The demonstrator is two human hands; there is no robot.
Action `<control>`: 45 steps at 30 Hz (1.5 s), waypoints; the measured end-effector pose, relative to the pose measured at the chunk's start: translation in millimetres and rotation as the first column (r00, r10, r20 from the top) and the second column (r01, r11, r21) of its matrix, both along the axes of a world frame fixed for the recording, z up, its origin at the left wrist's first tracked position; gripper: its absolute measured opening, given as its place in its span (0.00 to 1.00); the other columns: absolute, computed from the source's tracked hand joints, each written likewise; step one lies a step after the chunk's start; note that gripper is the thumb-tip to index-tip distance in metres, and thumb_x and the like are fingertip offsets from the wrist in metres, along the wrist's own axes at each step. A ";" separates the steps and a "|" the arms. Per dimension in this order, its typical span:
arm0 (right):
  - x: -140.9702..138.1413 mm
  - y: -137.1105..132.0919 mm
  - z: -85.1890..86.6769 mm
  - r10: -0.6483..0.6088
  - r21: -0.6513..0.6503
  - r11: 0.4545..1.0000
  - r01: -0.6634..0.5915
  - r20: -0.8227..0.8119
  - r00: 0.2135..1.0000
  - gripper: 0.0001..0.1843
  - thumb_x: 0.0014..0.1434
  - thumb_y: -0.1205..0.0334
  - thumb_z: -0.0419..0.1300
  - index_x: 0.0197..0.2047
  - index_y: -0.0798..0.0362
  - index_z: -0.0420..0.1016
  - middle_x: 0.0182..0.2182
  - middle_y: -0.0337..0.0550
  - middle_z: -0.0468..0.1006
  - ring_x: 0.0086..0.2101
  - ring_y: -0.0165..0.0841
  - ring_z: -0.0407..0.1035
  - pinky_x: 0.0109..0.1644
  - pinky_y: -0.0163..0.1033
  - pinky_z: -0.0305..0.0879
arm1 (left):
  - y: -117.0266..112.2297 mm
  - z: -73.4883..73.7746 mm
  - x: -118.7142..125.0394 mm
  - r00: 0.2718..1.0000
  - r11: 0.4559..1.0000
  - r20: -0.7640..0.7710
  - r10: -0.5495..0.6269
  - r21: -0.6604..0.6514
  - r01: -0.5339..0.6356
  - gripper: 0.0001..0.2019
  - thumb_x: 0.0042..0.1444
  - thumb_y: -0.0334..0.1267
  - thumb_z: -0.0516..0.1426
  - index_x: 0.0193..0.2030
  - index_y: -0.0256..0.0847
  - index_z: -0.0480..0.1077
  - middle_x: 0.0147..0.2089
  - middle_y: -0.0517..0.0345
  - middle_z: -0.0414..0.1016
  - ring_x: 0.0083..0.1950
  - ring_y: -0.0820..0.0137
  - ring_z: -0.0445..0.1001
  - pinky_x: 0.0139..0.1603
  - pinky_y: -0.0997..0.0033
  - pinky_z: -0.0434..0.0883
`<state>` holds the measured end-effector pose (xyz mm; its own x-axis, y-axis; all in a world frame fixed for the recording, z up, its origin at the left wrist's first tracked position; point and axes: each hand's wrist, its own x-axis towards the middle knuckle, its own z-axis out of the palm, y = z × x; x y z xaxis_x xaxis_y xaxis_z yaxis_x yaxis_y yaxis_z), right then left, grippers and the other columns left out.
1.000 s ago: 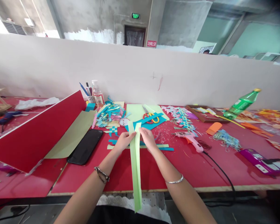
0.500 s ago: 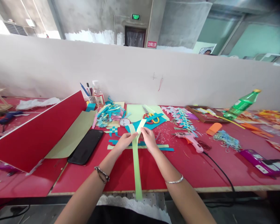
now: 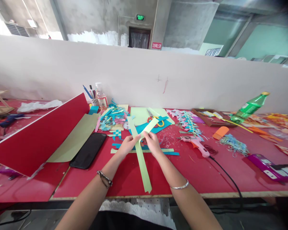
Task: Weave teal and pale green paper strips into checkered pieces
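Note:
Pale green paper strips (image 3: 142, 169) are pinched between my two hands over the red tabletop. Their upper ends spread apart in a V, and a long tail hangs down toward the table's front edge. My left hand (image 3: 129, 144) grips the strips from the left with its thumb on top. My right hand (image 3: 152, 142) holds the arm that slants up to the right, fingers closed. Beneath my hands lie blue and green paper strips (image 3: 169, 151). Just beyond are blue paper (image 3: 162, 127) and scissors (image 3: 161, 123) with red and yellow handles.
On the left lie a black phone (image 3: 88, 150) and a standing red board (image 3: 45, 134). A pile of paper scraps (image 3: 115, 117) sits near a clear bottle (image 3: 102, 97). To the right are a pink glue gun (image 3: 195, 143), a green bottle (image 3: 251, 108) and a purple power strip (image 3: 266, 166).
The strips' upper ends have spread wider apart, one leaning left and the other right. The lower tail has swung to the right. My hands have stayed nearly in place.

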<state>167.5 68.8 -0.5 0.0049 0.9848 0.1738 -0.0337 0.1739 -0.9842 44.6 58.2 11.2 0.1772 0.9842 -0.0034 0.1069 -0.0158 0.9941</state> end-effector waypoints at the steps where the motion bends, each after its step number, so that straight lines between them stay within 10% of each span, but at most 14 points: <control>1: 0.3 -0.3 1.4 -0.015 0.003 1.000 0.015 -0.009 1.000 0.16 0.47 0.50 0.52 0.20 0.53 0.59 0.13 0.32 0.55 0.16 0.24 0.51 0.19 0.31 0.48 | -1.3 0.9 1.2 0.999 0.999 0.005 -0.041 -0.023 0.042 0.23 0.42 0.55 0.51 0.19 0.33 0.67 0.17 0.59 0.66 0.19 0.76 0.61 0.20 0.78 0.57; 11: -1.4 -3.5 3.1 0.078 0.013 0.997 -0.079 0.071 0.994 0.16 0.47 0.51 0.52 0.18 0.53 0.56 0.13 0.32 0.52 0.16 0.24 0.47 0.19 0.31 0.44 | 6.1 -9.5 -2.5 0.985 0.984 -0.040 0.170 0.060 -0.167 0.22 0.43 0.55 0.50 0.17 0.34 0.62 0.13 0.66 0.55 0.17 0.80 0.53 0.17 0.79 0.49; 18: 0.8 -3.6 7.4 -0.004 0.042 0.999 0.004 0.017 1.000 0.16 0.48 0.51 0.51 0.19 0.53 0.57 0.14 0.32 0.53 0.17 0.24 0.49 0.20 0.31 0.47 | -1.6 -3.5 3.8 1.000 1.000 -0.013 0.007 0.004 -0.007 0.20 0.43 0.53 0.52 0.22 0.34 0.65 0.16 0.62 0.62 0.20 0.75 0.61 0.20 0.78 0.56; 28: -1.2 -3.9 1.6 0.116 0.025 0.993 -0.119 0.081 0.990 0.18 0.49 0.50 0.51 0.17 0.52 0.55 0.12 0.32 0.53 0.16 0.24 0.49 0.18 0.31 0.45 | 4.4 -8.0 -2.4 0.975 0.966 -0.083 0.204 0.181 -0.187 0.21 0.46 0.54 0.48 0.18 0.35 0.62 0.14 0.65 0.56 0.17 0.79 0.55 0.17 0.79 0.51; 34: 0.2 -2.6 5.0 0.025 0.005 1.000 -0.025 -0.013 1.000 0.17 0.47 0.49 0.51 0.18 0.52 0.55 0.13 0.31 0.53 0.16 0.24 0.50 0.19 0.31 0.48 | -3.8 -0.2 3.4 0.995 0.995 0.027 -0.095 -0.011 0.095 0.24 0.44 0.57 0.48 0.18 0.35 0.63 0.14 0.62 0.60 0.17 0.76 0.60 0.20 0.77 0.57; 45: -1.4 -6.9 7.0 0.090 0.033 0.995 -0.091 0.040 0.995 0.18 0.47 0.50 0.52 0.17 0.53 0.54 0.14 0.32 0.51 0.17 0.24 0.48 0.19 0.30 0.46 | 3.8 -10.5 -0.7 0.991 0.988 -0.055 0.124 0.103 -0.117 0.23 0.45 0.55 0.48 0.16 0.35 0.59 0.13 0.66 0.52 0.16 0.80 0.50 0.16 0.78 0.47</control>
